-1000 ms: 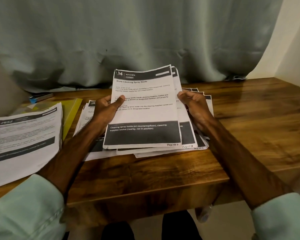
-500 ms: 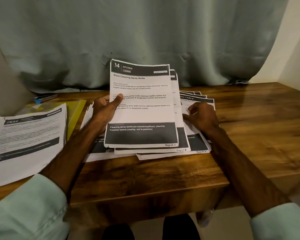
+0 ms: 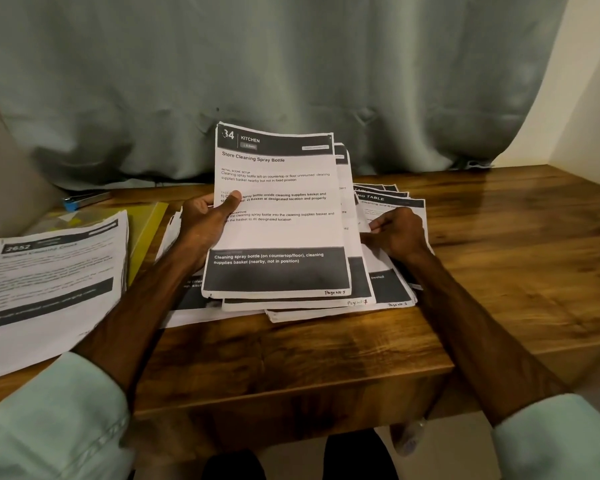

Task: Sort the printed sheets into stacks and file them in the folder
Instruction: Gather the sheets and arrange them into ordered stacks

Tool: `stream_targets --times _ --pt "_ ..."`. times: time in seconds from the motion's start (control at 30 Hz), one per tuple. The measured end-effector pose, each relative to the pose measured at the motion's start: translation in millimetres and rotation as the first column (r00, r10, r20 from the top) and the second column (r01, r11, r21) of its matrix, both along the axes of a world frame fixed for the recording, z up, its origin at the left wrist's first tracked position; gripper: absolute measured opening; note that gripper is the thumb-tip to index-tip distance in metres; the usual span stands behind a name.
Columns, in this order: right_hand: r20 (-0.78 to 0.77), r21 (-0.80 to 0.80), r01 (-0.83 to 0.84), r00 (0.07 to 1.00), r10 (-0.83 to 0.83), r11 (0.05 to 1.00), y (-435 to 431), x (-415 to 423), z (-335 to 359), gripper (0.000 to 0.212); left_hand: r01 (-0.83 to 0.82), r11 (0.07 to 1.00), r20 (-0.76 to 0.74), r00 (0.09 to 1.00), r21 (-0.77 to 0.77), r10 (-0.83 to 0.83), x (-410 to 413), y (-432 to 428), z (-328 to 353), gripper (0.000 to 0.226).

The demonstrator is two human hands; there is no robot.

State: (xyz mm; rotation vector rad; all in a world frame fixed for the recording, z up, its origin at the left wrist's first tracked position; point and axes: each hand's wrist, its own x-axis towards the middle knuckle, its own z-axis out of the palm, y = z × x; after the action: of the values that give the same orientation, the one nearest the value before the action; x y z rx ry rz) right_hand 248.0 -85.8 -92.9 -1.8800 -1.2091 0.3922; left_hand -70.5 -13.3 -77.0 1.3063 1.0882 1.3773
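Right hand (image 3: pixel 397 233) has dropped from the held sheets (image 3: pixel 278 209) to pinch a page (image 3: pixel 400 204) in the pile (image 3: pixel 392 289) below; left hand (image 3: pixel 205 228) grips them alone, so sorting continues

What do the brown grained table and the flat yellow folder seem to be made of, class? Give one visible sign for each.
Brown grained table: wood or wood-look laminate, glossy; streaked grain and light reflections show.
Flat yellow folder: probably thin plastic, smooth; its even colour and slight sheen suggest it.
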Motion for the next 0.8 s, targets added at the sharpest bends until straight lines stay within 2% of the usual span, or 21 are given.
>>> stream_targets --times 0.13,0.67,0.8 --pt "-0.009 0.032 0.005 1.000 -0.004 0.999 1.8 -0.5 -3.3 0.015 0.000 1.000 -0.003 1.000 -0.010 0.000 0.1 0.0 -0.6 0.029" --pt "-0.048 0.221 0.033 0.999 -0.023 0.975 3.7 4.7 2.2 0.015 0.006 1.000 -0.006 1.000 -0.018 -0.006 -2.8 0.3 0.5 0.030" --pt "-0.100 0.352 0.044 0.995 -0.009 0.935 5.9 8.9 4.2 0.011 0.018 1.000 0.006 1.000 -0.010 -0.018 -1.8 -2.8 2.2 0.027"
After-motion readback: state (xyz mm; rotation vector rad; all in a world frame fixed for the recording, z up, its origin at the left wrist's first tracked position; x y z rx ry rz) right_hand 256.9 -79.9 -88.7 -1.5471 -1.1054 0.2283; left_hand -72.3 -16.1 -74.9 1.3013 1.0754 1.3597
